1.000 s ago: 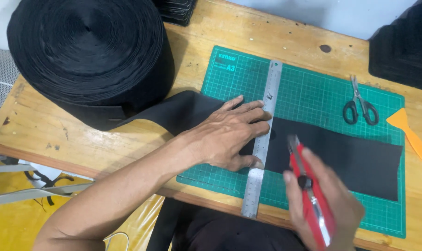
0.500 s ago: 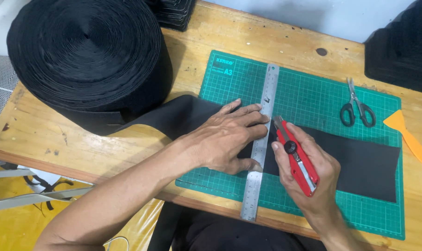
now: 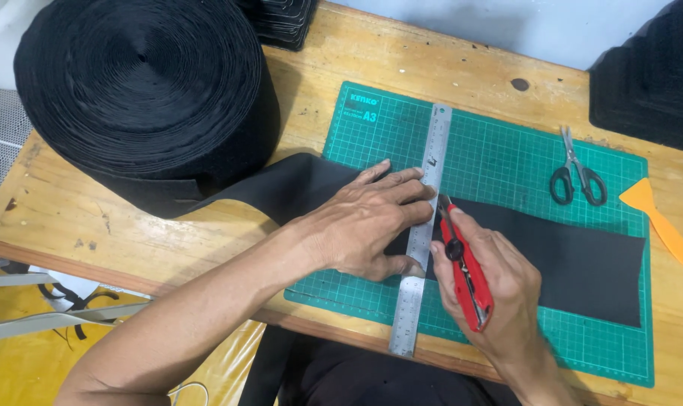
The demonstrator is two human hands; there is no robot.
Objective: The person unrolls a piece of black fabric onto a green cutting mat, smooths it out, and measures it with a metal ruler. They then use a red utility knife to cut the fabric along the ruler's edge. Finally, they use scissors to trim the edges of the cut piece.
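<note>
Since the earlier frames, the right hand (image 3: 499, 289) has come down from the near edge of the mat and brought the red utility knife (image 3: 465, 274) in against the ruler, where its tip now meets the black strip; the left hand has hardly shifted. That right hand is clenched around the knife's slim plastic body, with the blade end pointing away from the person and lying just beside the ruler's right edge. The left hand (image 3: 368, 222) lies flat and spread, fingers pressing down on the steel ruler (image 3: 424, 225) and on the material beneath it, gripping nothing.

The ruler is a long, matte grey bar laid across the green cutting mat (image 3: 507, 150), whose surface is printed with a fine pale grid. The black strip (image 3: 582, 259) (smooth, dull and thin, like felt or foam sheet) runs from the big roll (image 3: 142, 94) across the mat, under the ruler, and ends in a straight edge near the mat's right side. The roll is a thick, tightly wound disc with a fuzzy face, resting on the worn wooden table (image 3: 93, 218).

Scissors (image 3: 574, 169) with black handles lie on the mat's far right, well apart from the hands, and an orange plastic scraper (image 3: 657, 218) lies just off it.
</note>
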